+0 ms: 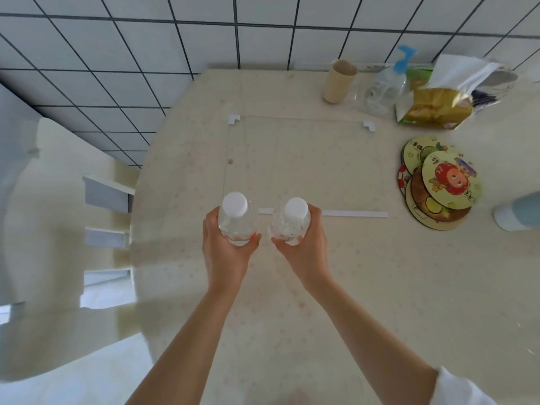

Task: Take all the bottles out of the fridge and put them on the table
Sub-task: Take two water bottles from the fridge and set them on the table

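Note:
Two clear plastic bottles with white caps are upright over the beige table (292, 287), side by side near its middle. My left hand (225, 249) is wrapped around the left bottle (235, 217). My right hand (304, 247) grips the right bottle (292, 220). Both bottles are at the near edge of a square marked with white tape (355, 213). I cannot tell whether their bases touch the table. The fridge is not in view.
At the back right stand a beige cup (339, 81), a clear pump bottle with a blue top (385, 86) and a gold snack bag (435, 108). A stack of round cartoon coasters (438, 182) lies at the right. A pale chair (67, 217) stands left of the table.

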`<state>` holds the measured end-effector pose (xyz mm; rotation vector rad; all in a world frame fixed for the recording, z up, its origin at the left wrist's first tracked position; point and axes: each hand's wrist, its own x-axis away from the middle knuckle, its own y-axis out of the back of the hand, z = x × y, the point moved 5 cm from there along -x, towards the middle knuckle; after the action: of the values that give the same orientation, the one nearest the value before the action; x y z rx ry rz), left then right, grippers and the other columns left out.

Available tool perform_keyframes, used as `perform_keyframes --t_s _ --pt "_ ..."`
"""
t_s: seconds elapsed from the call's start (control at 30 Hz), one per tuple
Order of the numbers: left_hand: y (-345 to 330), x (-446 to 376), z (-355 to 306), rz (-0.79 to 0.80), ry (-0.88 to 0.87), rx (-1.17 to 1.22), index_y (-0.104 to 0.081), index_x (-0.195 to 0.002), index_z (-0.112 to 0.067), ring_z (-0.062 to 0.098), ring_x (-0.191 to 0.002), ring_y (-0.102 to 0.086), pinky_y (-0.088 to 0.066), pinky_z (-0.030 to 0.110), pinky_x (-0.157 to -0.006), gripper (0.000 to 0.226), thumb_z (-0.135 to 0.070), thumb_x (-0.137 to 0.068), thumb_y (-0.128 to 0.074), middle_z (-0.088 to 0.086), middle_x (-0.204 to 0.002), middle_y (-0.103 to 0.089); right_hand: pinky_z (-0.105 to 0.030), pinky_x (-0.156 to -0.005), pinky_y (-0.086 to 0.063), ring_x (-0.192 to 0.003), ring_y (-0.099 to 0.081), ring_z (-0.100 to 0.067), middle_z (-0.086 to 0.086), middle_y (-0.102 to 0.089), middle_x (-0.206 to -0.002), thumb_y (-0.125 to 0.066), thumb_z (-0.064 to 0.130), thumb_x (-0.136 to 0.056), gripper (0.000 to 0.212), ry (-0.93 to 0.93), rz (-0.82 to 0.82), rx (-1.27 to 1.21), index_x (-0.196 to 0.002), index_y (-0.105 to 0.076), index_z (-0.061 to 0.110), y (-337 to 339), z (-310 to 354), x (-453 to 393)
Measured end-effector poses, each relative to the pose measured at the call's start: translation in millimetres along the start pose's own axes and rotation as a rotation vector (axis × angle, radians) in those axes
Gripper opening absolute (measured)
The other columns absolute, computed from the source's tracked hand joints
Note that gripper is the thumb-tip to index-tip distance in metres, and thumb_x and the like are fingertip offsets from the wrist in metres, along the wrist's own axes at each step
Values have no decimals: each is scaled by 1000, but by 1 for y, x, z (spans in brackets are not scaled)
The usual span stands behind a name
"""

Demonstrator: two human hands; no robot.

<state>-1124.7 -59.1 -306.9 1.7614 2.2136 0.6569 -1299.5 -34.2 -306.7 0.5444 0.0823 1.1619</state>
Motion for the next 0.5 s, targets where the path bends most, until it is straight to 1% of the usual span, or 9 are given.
perform_keyframes --t_s 0.07,0.17,0.23,0.3,0.37,0.4,0.47,0.5 --pt "1 2 -2 -19 5 -5 -47 -125 -16 11 -99 -53 -36 8 -75 80 -18 -58 -91 -1 -116 -56 -23 -79 -47 -99 -56 -13 5 -56 -114 -83 15 -65 72 9 -6 2 -120 -39 28 0 -1 0" --pt "2 5 -5 -25 20 -11 -47 -127 -14 6 -96 -48 -31 3 -74 80 -17 -60 -90 -4 -114 -53 -28 -84 -50 -102 -56 -13 4 -55 -116 -82 15 -66 72 15 0 4 -122 -39 28 -2 -3 1" --pt "2 3 -6 -13 23 -8 -45 -131 -15 2 -97 -45 -30 -3 -73 83 -18 -61 -90 -9 -114 -49 -30 -86 -50 -104 -55 -14 3 -54 -118 -81 14 -67 72 18 9 -4 -124 -39 27 -3 -3 2" --pt "1 1 -7 11 5 -16 -44 -132 -15 3 -99 -46 -30 -6 -73 84 -19 -61 -90 -8 -116 -50 -30 -88 -50 -105 -55 -14 2 -53 -118 -80 11 -67 72 23 11 -21 -124 -39 27 -4 -3 2" --pt "1 1 -5 30 -4 -23 -45 -131 -15 7 -101 -49 -35 1 -78 84 -20 -60 -91 -3 -119 -54 -31 -90 -50 -107 -55 -13 3 -53 -119 -80 10 -67 73 26 15 -27 -125 -39 27 -4 -3 2" --pt "1 2 -2 40 -3 -17 -45 -130 -15 10 -103 -52 -39 7 -83 84 -21 -60 -91 -1 -120 -55 -32 -91 -50 -108 -55 -13 3 -53 -120 -80 10 -67 73 23 20 -28 -125 -39 26 -5 -3 2" --pt "0 4 4 68 13 8 -44 -130 -19 16 -109 -57 -49 27 -90 84 -22 -60 -91 -1 -122 -56 -35 -93 -50 -110 -54 -14 4 -53 -121 -80 11 -68 74 16 28 -29 -127 -38 26 -4 -3 4" --pt "0 4 7 87 28 25 -43 -131 -21 16 -112 -57 -50 32 -93 84 -22 -61 -90 -2 -124 -56 -37 -94 -50 -110 -54 -13 5 -52 -122 -79 12 -69 74 16 30 -23 -129 -37 25 -4 -3 4"
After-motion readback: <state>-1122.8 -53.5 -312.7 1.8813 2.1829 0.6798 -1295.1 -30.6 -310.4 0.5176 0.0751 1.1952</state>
